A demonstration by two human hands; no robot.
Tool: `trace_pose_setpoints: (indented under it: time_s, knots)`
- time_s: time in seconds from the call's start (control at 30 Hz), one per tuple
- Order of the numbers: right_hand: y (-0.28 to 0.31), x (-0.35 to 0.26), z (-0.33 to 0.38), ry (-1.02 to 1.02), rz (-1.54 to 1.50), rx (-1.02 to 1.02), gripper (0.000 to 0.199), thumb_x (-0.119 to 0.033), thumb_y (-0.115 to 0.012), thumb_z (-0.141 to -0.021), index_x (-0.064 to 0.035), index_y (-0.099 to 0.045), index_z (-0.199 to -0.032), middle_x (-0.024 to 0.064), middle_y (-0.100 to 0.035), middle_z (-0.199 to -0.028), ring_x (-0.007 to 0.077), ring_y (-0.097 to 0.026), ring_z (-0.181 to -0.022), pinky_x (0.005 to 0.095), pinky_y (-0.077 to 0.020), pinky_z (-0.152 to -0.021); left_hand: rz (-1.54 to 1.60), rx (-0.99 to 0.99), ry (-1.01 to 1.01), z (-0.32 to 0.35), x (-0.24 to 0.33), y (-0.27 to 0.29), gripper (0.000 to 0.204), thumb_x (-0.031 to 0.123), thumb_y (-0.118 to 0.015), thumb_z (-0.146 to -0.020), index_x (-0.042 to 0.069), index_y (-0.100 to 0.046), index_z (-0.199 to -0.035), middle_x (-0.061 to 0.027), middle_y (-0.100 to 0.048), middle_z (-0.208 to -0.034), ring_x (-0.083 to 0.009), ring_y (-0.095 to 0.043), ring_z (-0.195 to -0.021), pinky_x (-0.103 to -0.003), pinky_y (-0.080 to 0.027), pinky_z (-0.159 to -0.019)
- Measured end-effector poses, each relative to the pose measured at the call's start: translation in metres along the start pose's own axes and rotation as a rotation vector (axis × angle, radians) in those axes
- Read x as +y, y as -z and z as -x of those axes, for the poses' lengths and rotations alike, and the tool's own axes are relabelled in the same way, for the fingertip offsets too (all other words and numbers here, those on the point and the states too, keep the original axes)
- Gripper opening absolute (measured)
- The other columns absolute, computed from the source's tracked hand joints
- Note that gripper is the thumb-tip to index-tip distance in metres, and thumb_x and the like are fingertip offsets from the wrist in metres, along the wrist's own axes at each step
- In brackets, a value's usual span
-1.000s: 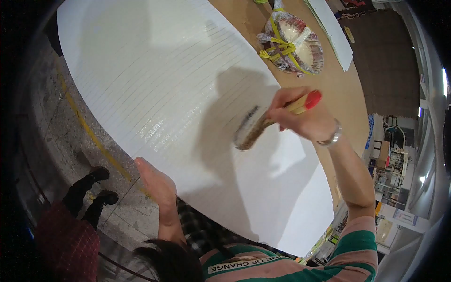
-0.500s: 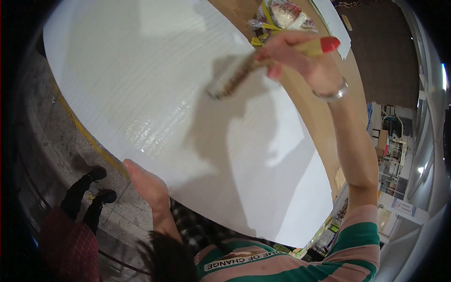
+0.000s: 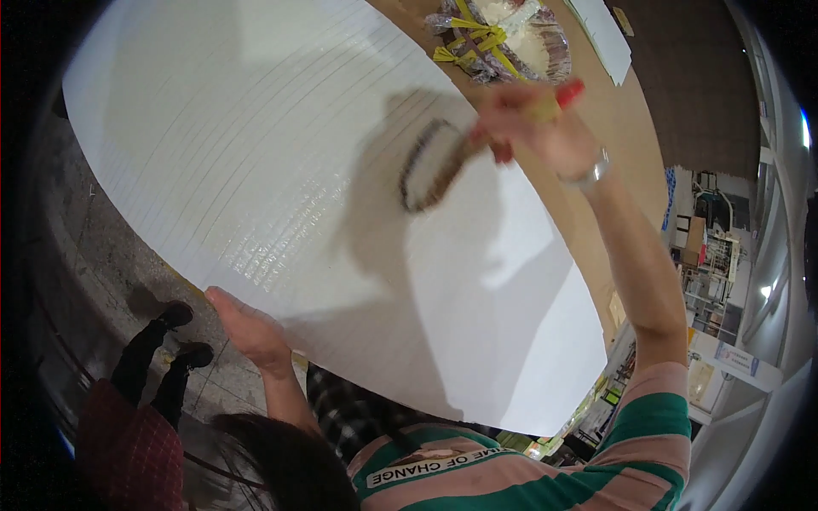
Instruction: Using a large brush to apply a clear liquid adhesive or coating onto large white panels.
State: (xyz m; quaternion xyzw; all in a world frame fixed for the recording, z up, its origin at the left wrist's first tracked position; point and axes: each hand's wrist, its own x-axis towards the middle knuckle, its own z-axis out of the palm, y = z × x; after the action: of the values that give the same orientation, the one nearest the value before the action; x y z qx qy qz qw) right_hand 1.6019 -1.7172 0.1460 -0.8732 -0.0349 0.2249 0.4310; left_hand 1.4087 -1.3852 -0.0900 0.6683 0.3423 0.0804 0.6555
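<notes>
My right hand (image 3: 537,123) is closed round the handle of a wide, flat brush (image 3: 443,175) with a red handle end. The bristles are over a large white layered sheet or stack of paper (image 3: 511,341); motion blur leaves it unclear whether they touch it. Closely spaced curved lines run across the upper left of the paper, and a wet, shiny patch lies near its left edge. My left hand (image 3: 251,332) rests along the paper's near left edge, fingers stretched out together.
Beyond the paper, on the brown tabletop (image 3: 626,136), stands a plastic-wrapped container (image 3: 554,51) with yellow ties and white paste inside. More white sheets (image 3: 609,43) lie at the far right. Another person's legs (image 3: 145,349) are on the left floor. Shelving (image 3: 711,230) stands on the right.
The brush has swung toward the right and slightly nearer, its bristles now turned more broadside. My left hand has shifted a little to the left along the paper's edge.
</notes>
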Motion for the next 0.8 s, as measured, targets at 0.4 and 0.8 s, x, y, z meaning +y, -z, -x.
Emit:
trace_pose_setpoints:
  time_s: [0.4,0.8]
  knots:
    - [-0.014,0.025,0.068,-0.370,0.091,-0.048,0.020,-0.016,-0.057,-0.079,-0.0020,-0.058,-0.064,0.0056,-0.060,-0.060,0.0107,-0.056,-0.047,0.0241,-0.0445,-0.045,0.261,0.165,0.241,0.015,0.094,-0.051,0.063,0.041,-0.032,-0.098,-0.010,-0.028,-0.135,-0.0197,-0.031,-0.141,-0.0254,-0.034,-0.126,-0.033,-0.021,-0.108]
    - [0.103,-0.003,0.002,0.190,-0.199,0.975,0.045,-0.036,-0.048,-0.092,0.0074,-0.059,-0.083,0.0120,-0.060,-0.064,0.0168,-0.055,-0.046,0.0254,-0.0448,-0.044,-0.119,-0.092,-0.690,-0.008,-0.010,0.000,0.054,0.030,-0.026,-0.101,-0.013,-0.027,-0.134,-0.0226,-0.030,-0.141,-0.0273,-0.030,-0.130,-0.033,-0.020,-0.110]
